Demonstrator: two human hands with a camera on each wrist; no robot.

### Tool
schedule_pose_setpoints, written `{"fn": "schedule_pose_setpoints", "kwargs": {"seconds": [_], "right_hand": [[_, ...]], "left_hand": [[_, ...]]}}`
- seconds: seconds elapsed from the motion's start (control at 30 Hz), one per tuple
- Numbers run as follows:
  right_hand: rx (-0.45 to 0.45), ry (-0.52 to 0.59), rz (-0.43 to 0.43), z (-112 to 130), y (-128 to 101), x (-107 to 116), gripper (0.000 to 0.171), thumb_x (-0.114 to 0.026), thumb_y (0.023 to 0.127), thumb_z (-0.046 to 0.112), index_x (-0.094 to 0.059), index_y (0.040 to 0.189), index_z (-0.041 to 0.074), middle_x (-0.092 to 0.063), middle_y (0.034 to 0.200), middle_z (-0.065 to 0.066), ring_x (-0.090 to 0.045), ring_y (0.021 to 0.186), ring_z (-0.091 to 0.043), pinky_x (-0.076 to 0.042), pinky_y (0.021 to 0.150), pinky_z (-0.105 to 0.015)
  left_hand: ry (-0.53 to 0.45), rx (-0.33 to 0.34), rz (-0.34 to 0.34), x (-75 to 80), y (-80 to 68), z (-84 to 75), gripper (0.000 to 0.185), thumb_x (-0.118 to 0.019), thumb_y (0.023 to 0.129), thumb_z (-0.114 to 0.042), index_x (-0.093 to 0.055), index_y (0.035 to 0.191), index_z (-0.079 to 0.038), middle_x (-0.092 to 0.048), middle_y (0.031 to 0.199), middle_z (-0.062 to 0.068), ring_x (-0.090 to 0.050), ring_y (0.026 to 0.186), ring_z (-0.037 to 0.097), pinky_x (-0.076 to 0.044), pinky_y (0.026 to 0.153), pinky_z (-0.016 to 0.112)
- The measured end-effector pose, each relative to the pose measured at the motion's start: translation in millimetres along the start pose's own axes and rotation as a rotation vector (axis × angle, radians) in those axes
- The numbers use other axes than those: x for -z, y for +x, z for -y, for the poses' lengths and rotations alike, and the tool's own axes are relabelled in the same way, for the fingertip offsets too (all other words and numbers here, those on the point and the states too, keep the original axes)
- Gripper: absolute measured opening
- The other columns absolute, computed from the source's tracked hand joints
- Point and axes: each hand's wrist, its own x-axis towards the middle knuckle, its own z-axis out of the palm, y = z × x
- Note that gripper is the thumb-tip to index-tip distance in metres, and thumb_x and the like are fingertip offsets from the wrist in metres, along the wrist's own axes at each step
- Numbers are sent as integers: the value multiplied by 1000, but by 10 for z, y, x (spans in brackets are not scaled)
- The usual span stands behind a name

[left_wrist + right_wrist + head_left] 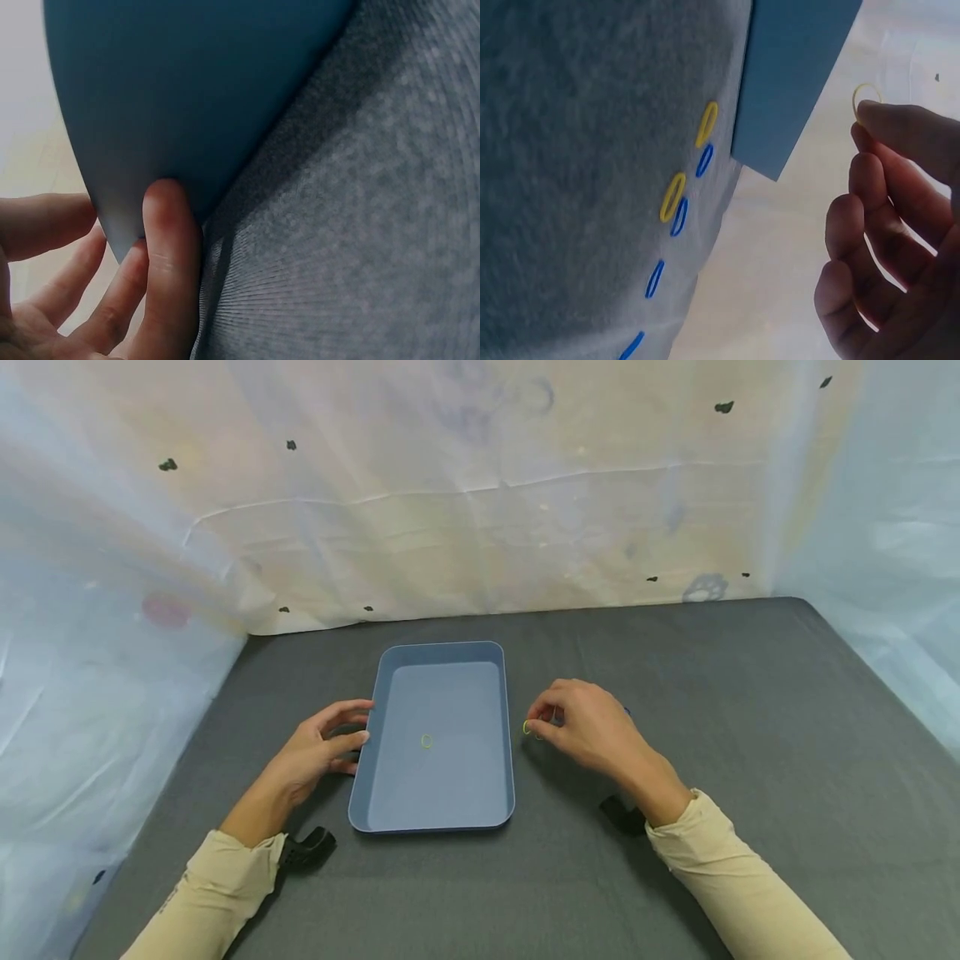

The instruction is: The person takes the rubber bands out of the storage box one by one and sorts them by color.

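Sleeves of pale cloth lead up from the near edge over the grey desk. Left hand rests against the outer left wall of the blue tray, fingers loosely extended and touching it without curling round. Right hand, just right of the tray, pinches a yellow rubber band at its fingertips. Inside the tray lies another yellow band. Yellow and blue bands lie on the desk beside the tray.

Soft, even, bright light; faint shadows under the forearms; wide-angle bending at edges; wrist views blurred close up.
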Motion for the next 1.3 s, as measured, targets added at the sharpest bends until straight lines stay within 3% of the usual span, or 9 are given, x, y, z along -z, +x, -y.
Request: {"fn": "schedule_pose_setpoints", "kwargs": {"seconds": [0.33, 1.3], "right_hand": [[-18, -7, 8, -75, 3, 76, 5, -77, 87, 27, -76, 84, 24, -65, 82, 12, -58, 76, -8, -47, 68, -29], [-76, -49, 33, -334, -17, 199, 6, -74, 90, 27, -76, 88, 22, -66, 84, 8, -57, 76, -10, -47, 67, -31]], "left_hand": [[-4, -1, -1, -10, -8, -7, 57, -62, 99, -19, -38, 151, -10, -40, 148, 23, -61, 98, 10, -59, 75, 35], [-10, -14, 14, 6, 8, 66, 59, -63, 99, -20, -37, 151, -9, -40, 148, 23, -61, 100, 10, -59, 76, 35]]}}
